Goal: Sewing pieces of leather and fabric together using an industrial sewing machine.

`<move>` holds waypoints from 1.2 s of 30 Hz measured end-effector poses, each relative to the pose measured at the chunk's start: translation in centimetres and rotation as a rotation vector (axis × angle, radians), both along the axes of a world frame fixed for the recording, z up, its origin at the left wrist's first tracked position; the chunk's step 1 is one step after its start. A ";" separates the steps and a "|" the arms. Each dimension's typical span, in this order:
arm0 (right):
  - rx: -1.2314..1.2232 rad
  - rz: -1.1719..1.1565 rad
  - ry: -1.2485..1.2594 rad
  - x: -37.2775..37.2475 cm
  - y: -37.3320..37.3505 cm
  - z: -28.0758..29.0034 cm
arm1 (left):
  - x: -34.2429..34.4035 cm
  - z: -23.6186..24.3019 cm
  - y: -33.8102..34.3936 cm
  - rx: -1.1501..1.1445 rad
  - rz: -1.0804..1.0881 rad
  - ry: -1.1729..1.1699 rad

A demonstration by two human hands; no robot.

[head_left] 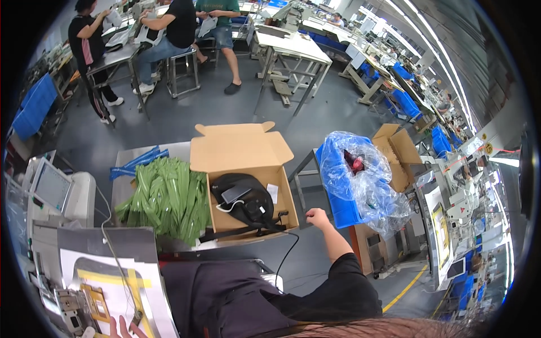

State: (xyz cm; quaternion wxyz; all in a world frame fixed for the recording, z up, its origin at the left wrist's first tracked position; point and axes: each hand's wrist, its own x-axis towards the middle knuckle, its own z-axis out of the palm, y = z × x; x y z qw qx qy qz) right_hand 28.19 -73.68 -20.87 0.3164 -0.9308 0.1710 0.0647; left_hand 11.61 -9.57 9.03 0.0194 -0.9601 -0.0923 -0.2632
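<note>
My left hand [120, 329] is at the bottom left with fingers apart, beside a metal sewing-machine part and a template board [84, 259] with yellow strips. My right hand [316, 217] has curled fingers between an open cardboard box [284, 191] and a blue bin [344, 208]; whether it holds anything is too small to tell. The box contains a black bag [248, 191], a dark phone-like device [235, 194] and cables. A pile of green fabric strips [163, 197] lies left of the box.
Crumpled clear plastic [383, 208] covers the bin, with another carton [397, 158] behind it. A machine screen [51, 183] stands left, another machine [437, 225] right. Co-workers [169, 28] work at tables beyond the grey floor [225, 112].
</note>
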 end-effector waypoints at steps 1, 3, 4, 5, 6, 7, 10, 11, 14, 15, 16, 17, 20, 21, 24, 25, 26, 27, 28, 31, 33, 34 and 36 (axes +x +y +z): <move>-0.010 -0.050 -0.062 0.5 -1.9 0.4 | 0.5 0.4 -0.1 0.013 -0.009 0.006; 0.089 -0.222 -0.135 2.2 -6.1 1.5 | 1.8 1.3 -0.6 0.045 -0.033 0.035; 0.198 -0.344 -0.148 3.1 -8.4 2.2 | 2.8 1.7 -1.0 0.020 -0.057 -0.001; 0.300 -0.437 -0.229 3.8 -10.8 2.8 | 3.4 2.5 -1.8 0.137 -0.019 0.049; 0.395 -0.529 -0.315 4.3 -13.8 3.4 | 4.3 3.7 -3.0 0.247 0.018 0.095; 0.372 -0.601 -0.372 4.7 -18.2 4.2 | 5.2 3.1 -2.7 0.191 -0.054 0.059; 0.430 -0.950 -0.587 7.2 -23.3 4.5 | 7.3 3.0 -3.2 0.196 -0.126 0.055; 0.446 -0.951 -0.569 8.3 -23.4 4.3 | 7.7 3.3 -3.3 0.233 -0.153 0.061; 0.388 -1.016 -0.701 9.2 -24.9 3.6 | 8.1 3.8 -4.0 0.259 -0.190 0.080; 0.144 -0.966 -0.819 8.4 -27.2 4.1 | 8.8 3.0 -3.9 0.212 -0.215 0.073; -0.072 -0.903 -0.905 8.3 -27.3 3.8 | 8.9 3.0 -4.0 0.193 -0.222 0.076; -0.171 -0.879 -0.870 7.8 -27.5 3.8 | 8.6 3.2 -4.2 0.206 -0.193 0.086; 0.080 -0.942 -0.850 10.6 -16.9 2.1 | 3.3 4.5 -2.4 0.286 -0.074 0.141; -0.030 -0.954 -0.926 9.4 -16.9 4.0 | 4.1 1.7 -1.2 0.237 -0.116 0.144; -0.078 -0.780 -0.872 10.6 -11.7 4.2 | 1.9 0.6 0.9 0.204 -0.117 0.138; -0.180 -0.708 -0.875 11.4 -9.4 3.9 | 1.1 0.5 1.4 0.202 -0.110 0.133; -0.069 -0.732 -0.771 11.6 -7.3 3.7 | 0.3 0.4 1.9 0.200 -0.104 0.130; -0.062 -0.733 -0.759 11.6 -6.9 3.4 | -0.2 0.1 2.3 0.189 -0.106 0.123; -0.056 -0.734 -0.746 11.4 -6.7 3.1 | -0.6 -0.1 2.7 0.178 -0.111 0.117; -0.136 -0.673 -0.772 9.9 -6.8 3.0 | -1.5 -1.1 3.3 0.141 -0.121 0.112; -0.173 -0.663 -0.779 8.5 -7.2 3.5 | -1.8 -1.7 3.5 0.113 -0.123 0.115; -0.205 -0.646 -0.783 7.9 -7.3 3.8 | -2.0 -2.0 3.6 0.098 -0.118 0.119; -0.297 -0.518 -0.793 8.8 -4.7 3.9 | -5.0 0.0 3.5 0.114 -0.034 0.118</move>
